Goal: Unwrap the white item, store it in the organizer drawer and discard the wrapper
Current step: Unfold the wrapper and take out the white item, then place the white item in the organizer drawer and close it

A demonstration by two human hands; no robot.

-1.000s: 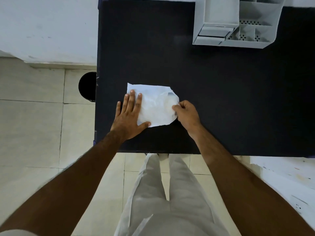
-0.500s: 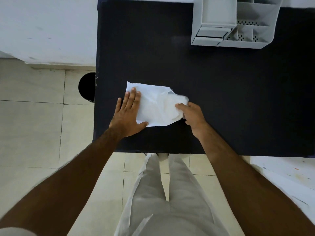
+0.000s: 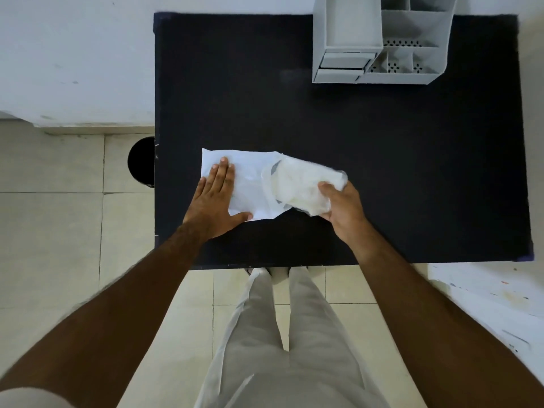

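— Black table [image 3: 382, 172] is filling most of the frame, with pale floor tiles [image 3: 59, 231] lying to the left and below. What is sitting on it?

— A grey organizer [image 3: 379, 45] is standing at the upper right, its drawers [image 3: 343, 67] facing the near side. A wrapper [image 3: 250, 184] is lying flat at centre.

— And the hands?

— The left hand [image 3: 216, 201] is pressing palm-down on the wrapper's left part, fingers [image 3: 223, 175] straight and close together. The right hand [image 3: 343, 204] is gripping a white item [image 3: 303, 184], fingers curled around its right end, just beside the wrapper's right edge.

— Anything else?

— A dark round bin [image 3: 142, 161] is showing at the table's left edge.
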